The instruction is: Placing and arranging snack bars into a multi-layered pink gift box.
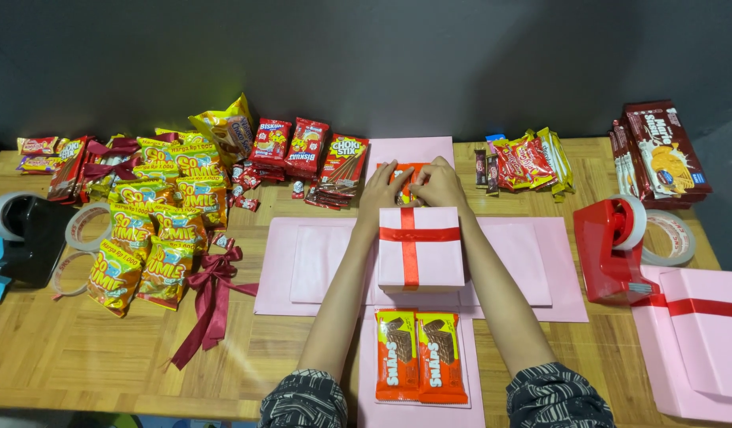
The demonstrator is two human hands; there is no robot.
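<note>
So from the head cam, both hands sit together at the far pink flap (409, 150), just past the pink box (421, 247) with the red ribbon. Left hand (382, 189) has its fingers curled down, pinching at a small orange snack pack (404, 176); right hand (440, 184) pinches the same pack from the other side. Pack lies right between the fingertips, on the flap. Two orange wafer packs (420, 356) sit on the near flap, well apart from both hands. Red tape dispenser (611, 246) off right.
</note>
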